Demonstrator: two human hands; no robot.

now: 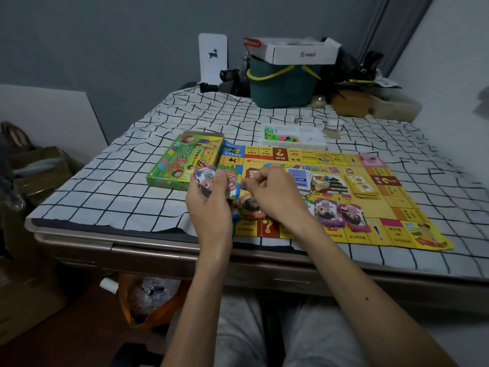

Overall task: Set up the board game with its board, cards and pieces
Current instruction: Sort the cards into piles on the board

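On the black-gridded white tablecloth point(105, 181) lie one yellow paper game board point(402, 207), one green cardboard game box point(182, 160) and one white plastic tray of pieces point(312, 139). Two purple banknote stacks point(329, 211) sit on the board. The left hand point(209, 205) grips fanned paper banknotes point(206, 178) (100 uppermost). The right hand point(270, 194) curls beside them, and I cannot tell what it pinches.

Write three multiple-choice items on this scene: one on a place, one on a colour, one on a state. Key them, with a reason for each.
1. Where is the white tray of pieces? A beyond the board, past its far edge; B on the board's middle; C on the floor.
2. What colour is the game box? A red; B black; C green.
3. What is the left grip doing? A lying flat; B holding a stack of cards; C pointing upward.
Key: 1 A, it sits past the far edge; 2 C, its lid is bright green; 3 B, fingers wrap the stack.
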